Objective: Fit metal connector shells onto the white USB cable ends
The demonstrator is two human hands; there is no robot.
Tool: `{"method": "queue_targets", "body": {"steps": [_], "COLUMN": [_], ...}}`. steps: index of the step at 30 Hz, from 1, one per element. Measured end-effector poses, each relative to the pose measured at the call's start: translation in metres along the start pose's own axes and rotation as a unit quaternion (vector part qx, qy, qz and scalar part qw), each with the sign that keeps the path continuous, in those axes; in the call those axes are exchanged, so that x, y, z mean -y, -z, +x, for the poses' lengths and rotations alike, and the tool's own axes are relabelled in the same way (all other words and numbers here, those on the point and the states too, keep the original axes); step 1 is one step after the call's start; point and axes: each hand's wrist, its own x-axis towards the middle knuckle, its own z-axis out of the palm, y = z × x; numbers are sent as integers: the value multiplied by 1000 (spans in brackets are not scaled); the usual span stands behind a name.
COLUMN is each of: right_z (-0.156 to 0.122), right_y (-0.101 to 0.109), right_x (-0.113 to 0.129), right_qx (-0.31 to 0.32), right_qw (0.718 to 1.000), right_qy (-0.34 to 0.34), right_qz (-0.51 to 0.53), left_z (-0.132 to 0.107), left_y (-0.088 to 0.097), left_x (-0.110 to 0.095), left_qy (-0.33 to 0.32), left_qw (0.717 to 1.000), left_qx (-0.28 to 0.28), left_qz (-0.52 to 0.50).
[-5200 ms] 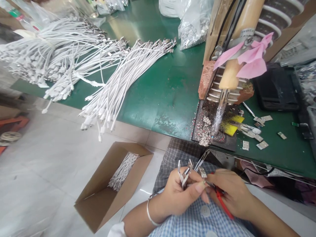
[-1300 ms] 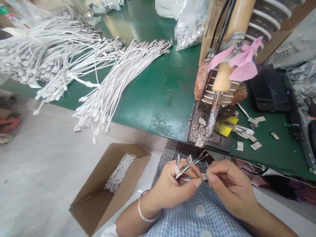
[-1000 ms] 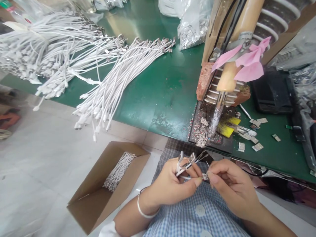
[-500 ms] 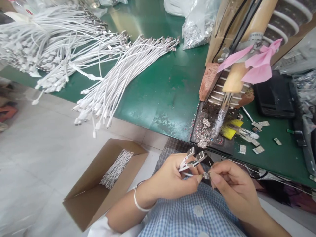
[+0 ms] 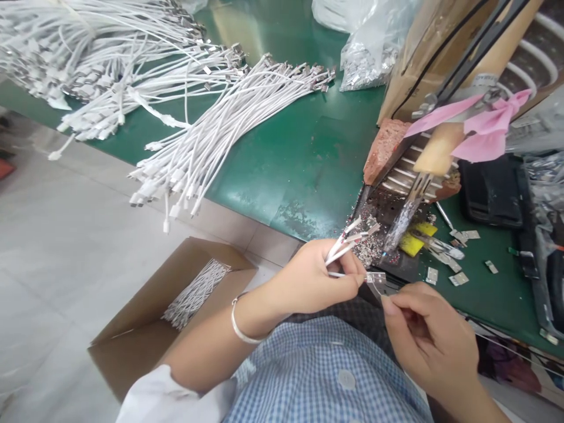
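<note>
My left hand is closed around several white USB cables, whose metal ends fan upward. Between its thumb and forefinger, one cable's metal USB plug points right. My right hand pinches a thin wire that curves up to that plug; its fingertips are slightly apart from the plug. Just beyond the hands, a soldering iron with a wooden handle and pink ribbon slants down, its tip over a dark plate strewn with solder crumbs.
White cable bundles lie on the green table. An open cardboard box with cables stands on the floor at left. Bricks flank a metal coil by the iron. Loose plug shells, a yellow sponge and a black case lie right.
Both hands have moved up in view, closer to the iron. My left hand has turned, so the held ends show edge-on. My right fingertips have drawn back from the plug, leaving the wire showing.
</note>
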Motion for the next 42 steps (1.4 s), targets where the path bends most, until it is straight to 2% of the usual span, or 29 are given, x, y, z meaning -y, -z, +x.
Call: {"method": "queue_targets", "body": {"steps": [4,9,21,27,42], "right_z": [5,8,11,11,15], "right_y": [-1,0,0,0,-1], "right_x": [-3,-7,-7,-7,-6], "right_qx": [-52,-35,-55,-62,-76], "right_qw": [998,999,996,996,994], "right_qy": [32,19,-21,-17,2], "right_qz": [-27,18,61,65,82], "left_z": [6,12,18,17,14], "left_y": [1,1,0,-1,-1], "left_x": [-6,-11,-16,-19,-20], "left_qy": [-8,-19,-41,-32,-20], "left_qw": [1000,1000,999,999,1000], "left_qx": [5,7,9,-4,11], "left_qz": [15,16,16,17,11]}}
